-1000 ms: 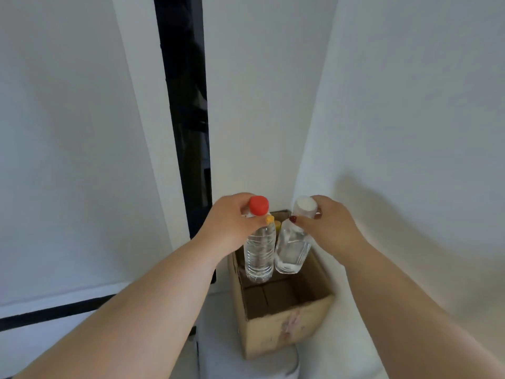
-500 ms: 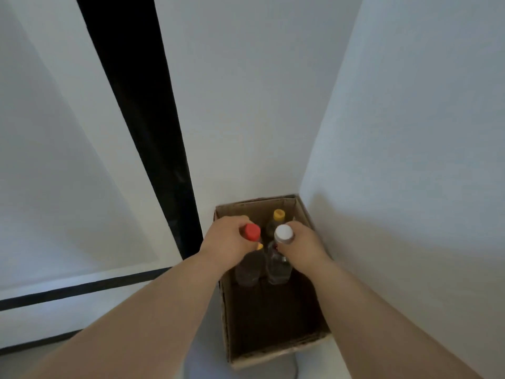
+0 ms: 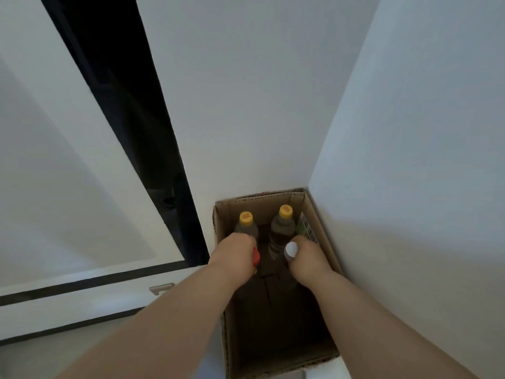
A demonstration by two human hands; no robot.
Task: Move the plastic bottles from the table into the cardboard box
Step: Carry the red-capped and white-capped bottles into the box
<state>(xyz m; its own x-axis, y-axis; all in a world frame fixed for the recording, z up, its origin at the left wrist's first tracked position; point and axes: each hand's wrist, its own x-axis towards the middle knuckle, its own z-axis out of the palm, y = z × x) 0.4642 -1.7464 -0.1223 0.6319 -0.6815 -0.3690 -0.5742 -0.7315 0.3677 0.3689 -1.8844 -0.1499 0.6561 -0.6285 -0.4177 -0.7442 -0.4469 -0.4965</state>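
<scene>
While 2 yellow-capped bottles (image 3: 281,228) stand at the box's (image 3: 323,236) far end, a red-capped bottle (image 3: 255,256) is gripped by the left hand (image 3: 232,257), a white-capped bottle (image 3: 290,250) by the right hand (image 3: 307,259).

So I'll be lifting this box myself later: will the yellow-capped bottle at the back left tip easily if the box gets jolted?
Probably somewhat. The yellow-capped bottle is tall, narrow and upright, so likely top-heavy. The cardboard box wall beside it should limit a fall. It looks dark, perhaps full, so likely heavyish.
</scene>
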